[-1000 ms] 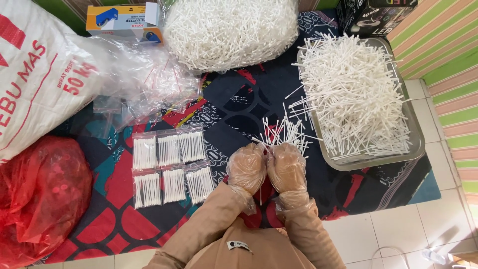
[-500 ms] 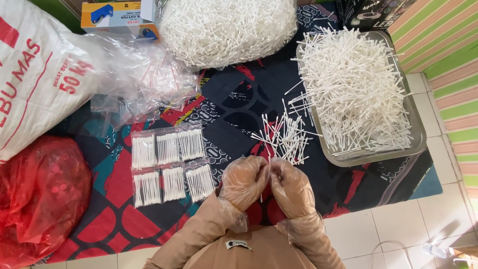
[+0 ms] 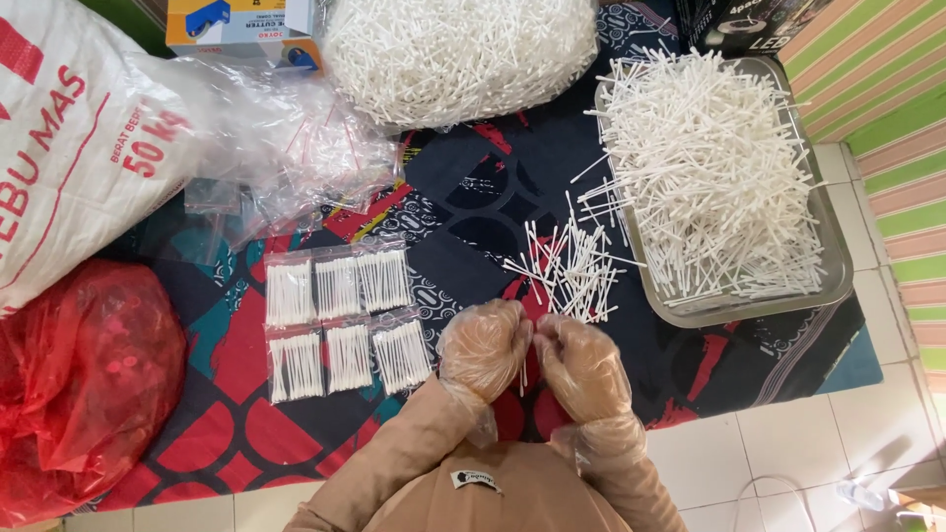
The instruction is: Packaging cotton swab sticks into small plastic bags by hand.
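My left hand (image 3: 485,350) and my right hand (image 3: 583,366) wear thin clear plastic gloves and meet low in the middle of the view, above a patterned mat (image 3: 463,212). Both are closed around a small bunch of white cotton swabs (image 3: 525,372), of which only a few sticks show between the fingers. A loose pile of swabs (image 3: 572,268) lies on the mat just beyond my hands. Several small filled plastic packets (image 3: 340,317) lie in two rows to the left of my left hand.
A metal tray (image 3: 833,258) heaped with swabs stands at the right. A big clear bag of swabs (image 3: 458,54) is at the top, empty clear packets (image 3: 296,158) and a white sack (image 3: 69,148) at upper left, a red plastic bag (image 3: 84,384) at lower left. Tiled floor (image 3: 769,458) lies right of me.
My hands have drawn back toward me from the loose pile, leaving it spread on the mat, and closed together on a few swabs.
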